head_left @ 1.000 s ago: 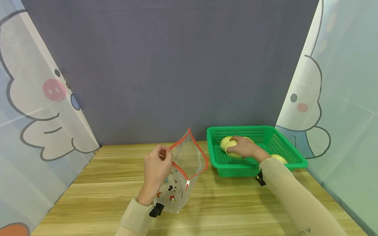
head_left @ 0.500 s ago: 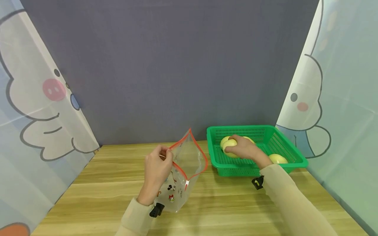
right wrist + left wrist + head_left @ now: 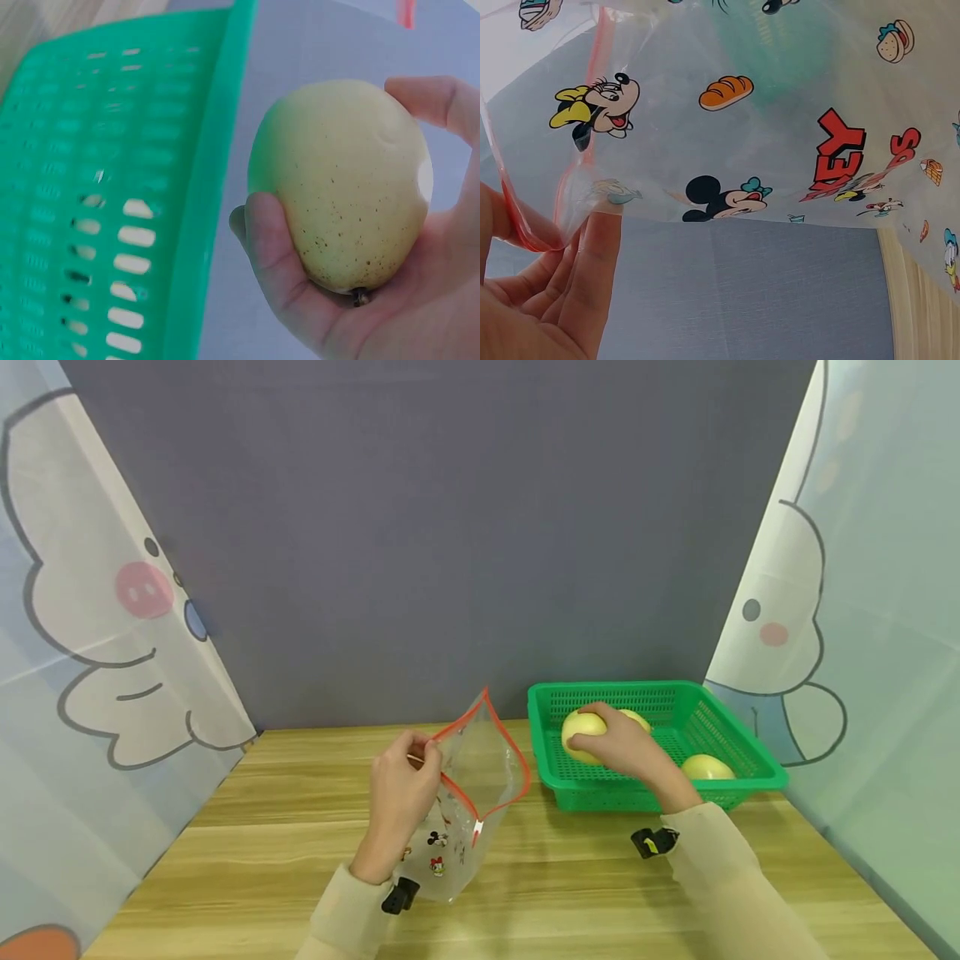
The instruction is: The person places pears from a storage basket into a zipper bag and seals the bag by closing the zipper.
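My left hand (image 3: pixel 401 793) pinches the red-edged rim of a clear zip bag (image 3: pixel 480 760), whose mouth gapes toward the basket. Cartoon prints cover the bag, seen close in the left wrist view, where the fingers (image 3: pixel 592 262) hold its edge. My right hand (image 3: pixel 626 747) grips a pale yellow pear (image 3: pixel 582 735) over the left part of a green basket (image 3: pixel 660 793). Brown specks and a short stem show on this pear (image 3: pixel 341 187) in the right wrist view, with thumb and fingers wrapped round its sides.
Another pear (image 3: pixel 707 767) lies at the front right of the basket, and one more pear (image 3: pixel 636 719) shows partly behind my right hand. Below is a wooden table (image 3: pixel 247 860). A grey cloth (image 3: pixel 480 527) rises at its back edge, with printed curtains (image 3: pixel 885 610) at the sides.
My right hand has turned and lifted the pear slightly, moving a little left. The pear behind it is now hidden. My left hand and the bag hold their place.
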The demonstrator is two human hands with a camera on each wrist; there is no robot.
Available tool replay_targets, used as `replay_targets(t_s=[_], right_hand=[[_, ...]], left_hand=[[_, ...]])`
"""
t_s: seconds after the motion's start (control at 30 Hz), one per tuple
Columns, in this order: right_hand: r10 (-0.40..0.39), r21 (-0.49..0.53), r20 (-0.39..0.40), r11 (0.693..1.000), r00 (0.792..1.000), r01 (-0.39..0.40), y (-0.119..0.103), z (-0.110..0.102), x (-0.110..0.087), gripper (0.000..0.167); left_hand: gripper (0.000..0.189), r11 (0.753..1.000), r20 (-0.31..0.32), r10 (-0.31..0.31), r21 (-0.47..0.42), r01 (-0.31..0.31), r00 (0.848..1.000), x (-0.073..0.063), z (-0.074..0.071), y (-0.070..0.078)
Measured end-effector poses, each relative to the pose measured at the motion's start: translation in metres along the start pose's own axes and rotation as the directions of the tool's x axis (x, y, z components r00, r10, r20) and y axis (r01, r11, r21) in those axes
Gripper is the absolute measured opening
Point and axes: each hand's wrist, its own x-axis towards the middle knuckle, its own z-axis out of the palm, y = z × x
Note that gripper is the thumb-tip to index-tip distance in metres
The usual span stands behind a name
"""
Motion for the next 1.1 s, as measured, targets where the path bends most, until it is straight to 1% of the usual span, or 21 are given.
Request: replay_targets(t_s=[0.2, 0.37, 0.53, 0.77, 0.9, 1.1], right_hand=[[0.000, 0.061, -0.014, 0.998, 1.000, 0.001, -0.006, 0.003, -0.007, 0.066], [-0.024, 0.106, -0.013, 0.994, 1.000, 0.025, -0.014, 0.007, -0.011, 0.066], [-0.027, 0.145, -0.023, 0.989, 0.999, 0.031, -0.020, 0.008, -0.016, 0.065], [-0.048, 0.201, -0.044, 0.978, 0.998, 0.056, -0.018, 0.014, -0.023, 0.062], [-0.065, 0.213, -0.071, 0.974, 0.995, 0.079, -0.020, 0.016, -0.025, 0.061], [-0.104, 0.195, -0.095, 0.973, 0.990, 0.121, -0.028, 0.019, -0.029, 0.061]], left_hand=[[0.012, 1.000, 0.013, -0.001, -0.015, 0.001, 1.000, -0.001, 0.002, 0.000], [0.012, 1.000, -0.004, -0.009, -0.017, 0.009, 1.000, -0.001, 0.001, -0.002], [0.012, 1.000, -0.006, 0.003, -0.006, -0.004, 1.000, -0.001, 0.001, -0.002], [0.012, 1.000, -0.002, -0.007, -0.013, 0.007, 1.000, -0.001, 0.002, -0.001], [0.011, 1.000, 0.006, -0.015, -0.019, 0.015, 1.000, -0.001, 0.002, 0.000], [0.012, 1.000, -0.001, -0.011, -0.009, 0.011, 1.000, 0.000, 0.001, 0.001]])
